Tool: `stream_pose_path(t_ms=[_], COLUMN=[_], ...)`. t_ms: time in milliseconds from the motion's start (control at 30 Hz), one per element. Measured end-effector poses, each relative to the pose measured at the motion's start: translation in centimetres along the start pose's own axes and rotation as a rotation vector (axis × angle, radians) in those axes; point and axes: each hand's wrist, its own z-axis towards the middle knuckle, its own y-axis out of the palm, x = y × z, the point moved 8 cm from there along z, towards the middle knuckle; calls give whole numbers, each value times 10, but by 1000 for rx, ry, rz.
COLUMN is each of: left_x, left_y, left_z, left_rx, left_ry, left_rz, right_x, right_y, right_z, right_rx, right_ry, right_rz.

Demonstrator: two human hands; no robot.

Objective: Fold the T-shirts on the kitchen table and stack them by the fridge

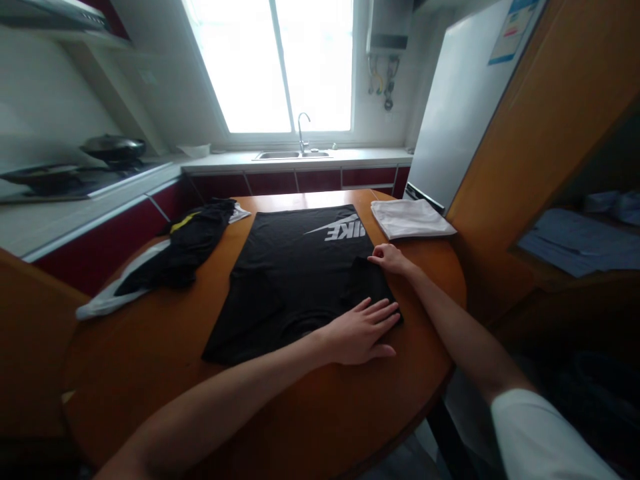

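Note:
A black T-shirt (295, 260) with a white logo lies spread on the wooden table, its neck opening towards me and its sleeves folded inward. My left hand (361, 333) rests flat on the shirt's near right corner, fingers spread. Further up the right edge, my right hand (390, 257) pinches the sleeve fabric between thumb and fingertips. My left forearm crosses in front of the collar and hides part of it.
Crumpled black and white clothes (185, 250) lie on the left of the round table (320, 407). A folded white garment (411, 219) lies at the far right. Beyond are a counter with a sink (280, 155), a stove with pans (114, 148) and a fridge (463, 100).

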Motion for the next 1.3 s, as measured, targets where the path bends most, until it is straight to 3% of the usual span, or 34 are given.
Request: stream_pose_path(t_ms=[167, 467, 633, 800, 933, 1133, 1300], left_x=[12, 17, 20, -5, -32, -38, -37], left_y=[15, 17, 7, -10, -3, 5, 3], left_z=[-2, -1, 0, -1, -10, -14, -14], left_rx=[-10, 3, 67, 232, 241, 207, 235], left_ry=[-22, 6, -19, -260, -465, -525, -535], left_rz=[41, 100, 115, 154, 174, 155, 154], right_x=[0, 0, -1, -1, 6, 14, -12], right_y=[0, -3, -2, 1, 1, -4, -5], right_z=[-1, -3, -3, -2, 1, 6, 2], right_rx=[1, 42, 60, 77, 100, 106, 96], right_ry=[27, 118, 106, 99, 140, 97, -106], right_rz=[6, -75, -99, -106, 6, 164, 148])
